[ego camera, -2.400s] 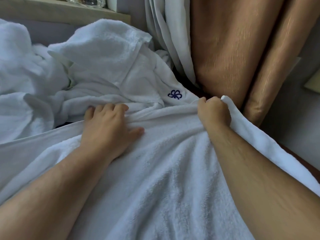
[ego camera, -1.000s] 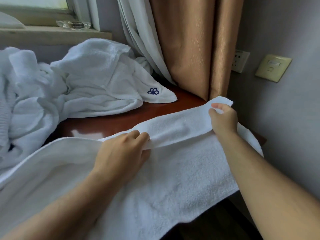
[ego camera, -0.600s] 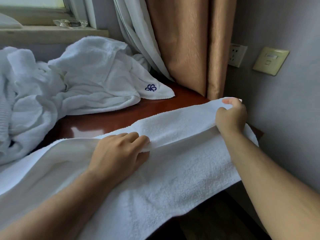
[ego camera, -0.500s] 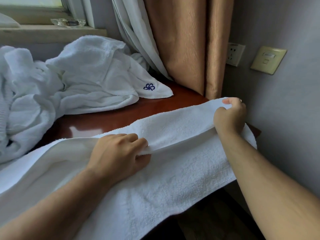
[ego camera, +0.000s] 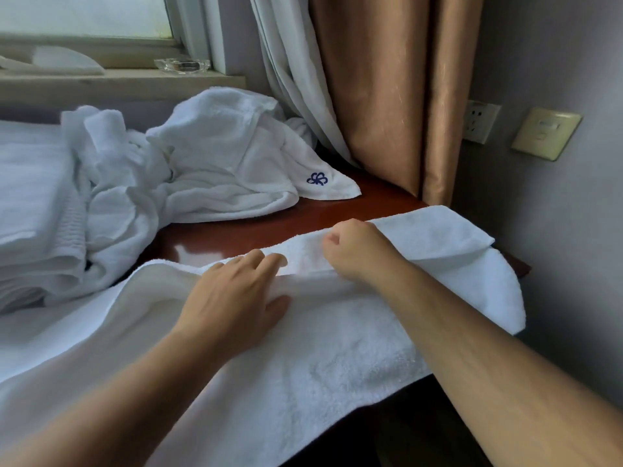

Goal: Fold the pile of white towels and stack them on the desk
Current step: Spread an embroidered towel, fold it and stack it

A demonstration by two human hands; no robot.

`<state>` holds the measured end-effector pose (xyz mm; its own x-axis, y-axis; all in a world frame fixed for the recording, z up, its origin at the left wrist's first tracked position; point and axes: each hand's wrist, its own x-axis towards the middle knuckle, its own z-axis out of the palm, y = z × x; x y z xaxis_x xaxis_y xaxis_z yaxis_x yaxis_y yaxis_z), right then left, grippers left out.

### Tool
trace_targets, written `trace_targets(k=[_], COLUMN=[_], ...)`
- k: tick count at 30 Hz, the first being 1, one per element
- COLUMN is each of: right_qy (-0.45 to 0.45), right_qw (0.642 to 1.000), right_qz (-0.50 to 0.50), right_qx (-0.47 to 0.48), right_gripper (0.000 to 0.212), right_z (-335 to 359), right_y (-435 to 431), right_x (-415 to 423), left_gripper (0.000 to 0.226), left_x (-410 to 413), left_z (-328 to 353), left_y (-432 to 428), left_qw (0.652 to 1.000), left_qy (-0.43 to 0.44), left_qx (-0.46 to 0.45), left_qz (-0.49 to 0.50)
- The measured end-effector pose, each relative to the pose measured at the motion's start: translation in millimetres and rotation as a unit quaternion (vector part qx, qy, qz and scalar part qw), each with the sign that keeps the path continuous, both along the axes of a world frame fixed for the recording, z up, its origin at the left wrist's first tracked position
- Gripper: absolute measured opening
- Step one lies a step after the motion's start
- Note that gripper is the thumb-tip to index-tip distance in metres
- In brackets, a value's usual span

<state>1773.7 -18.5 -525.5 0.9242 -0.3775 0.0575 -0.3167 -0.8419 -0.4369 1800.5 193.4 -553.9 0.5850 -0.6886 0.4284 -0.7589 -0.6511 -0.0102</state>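
1. Embroidery shows on the rumpled pile of white towels (ego camera: 209,156): a dark blue emblem (ego camera: 317,179), looped like a flower, on a towel corner that points toward the surface's far right corner.
2. The pile covers the far left part of the red-brown surface (ego camera: 303,220).
3. A spread towel (ego camera: 337,348) lies along the near edge. Its far long side is turned over into a strip, and its right end droops past the right edge.
4. The left hand (ego camera: 232,298) lies palm down with straight fingers, pressing the towel at the strip's edge.
5. The right hand (ego camera: 354,251) sits just beside it on the strip, fingers curled under like a fist. Whether they pinch the cloth cannot be told.
6. A stack of folded towels (ego camera: 30,203) sits left of the pile.
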Motion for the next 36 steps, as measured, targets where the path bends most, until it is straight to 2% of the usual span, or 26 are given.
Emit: trace_targets(k=[3,6,8,11,13,15,17,19,21,23,26,30,32,34,36], right_qy=[0.047,0.027,-0.012,-0.039,-0.048,-0.064,-0.087,-0.104,-0.127,-0.167,-0.217,-0.179,-0.153,-0.129,-0.102], right_qw=[0.997,0.992,0.986,0.963,0.954,0.952,0.952,0.951,0.950,0.952,0.943,0.920,0.914,0.910,0.903], right_qz=[0.065,0.120,0.168,0.261,0.296,0.295,0.283,0.277,0.270,0.251,0.251,0.345,0.373,0.390,0.411], right_qx=[0.004,-0.011,0.013,0.051,-0.006,-0.054,-0.071,-0.084,-0.087,-0.056,-0.033,-0.050,-0.047,-0.053,-0.065], right_gripper=[0.026,0.028,0.035,0.037,0.051,0.065,0.068,0.059,0.037,0.020,0.015,0.019,0.034,0.039,0.038], right_z=[5.1,3.9,2.6,-5.9,-13.0,-18.4,-20.2,-18.4,-11.5,-4.4,-2.2,-7.7,-11.5,-15.8,-19.5], right_y=[46.5,81.2,102.8,134.1,152.3,169.7,186.2,199.0,205.9,207.4,206.4,204.4,201.5,198.9,198.9], right_x=[7.6,8.5,4.6,-1.8,-2.9,-0.3,4.9,12.5,20.9,26.2,25.9,13.9,7.5,3.2,1.5], left_gripper=[0.047,0.036,0.039,0.057,0.059,0.061,0.064,0.051,0.028,0.020,0.018,0.015,0.014,0.019,0.027], left_x=[-3.7,-5.6,-5.2,-10.2,-19.8,-29.1,-32.5,-29.1,-26.0,-25.5,-24.9,-26.3,-33.8,-42.8,-42.3], left_z=[6.4,7.9,7.0,4.4,-1.4,-9.3,-13.4,-9.3,-3.6,4.0,18.8,24.2,17.7,9.5,3.0], left_y=[39.0,80.5,109.5,152.8,176.1,190.3,198.4,204.9,210.9,217.6,228.1,240.2,244.1,248.7,254.8], left_qw=[0.998,0.989,0.979,0.956,0.948,0.952,0.946,0.930,0.926,0.928,0.912,0.904,0.891,0.847,0.796], left_qy=[-0.014,-0.048,-0.071,-0.050,-0.058,-0.055,-0.008,0.035,0.026,-0.004,-0.015,0.042,0.136,0.276,0.358], left_qx=[0.030,0.033,0.000,-0.091,-0.137,-0.109,-0.071,-0.058,-0.070,-0.142,-0.247,-0.295,-0.355,-0.409,-0.449], left_qz=[0.062,0.138,0.193,0.274,0.280,0.279,0.315,0.361,0.370,0.345,0.328,0.306,0.250,0.199,0.193])
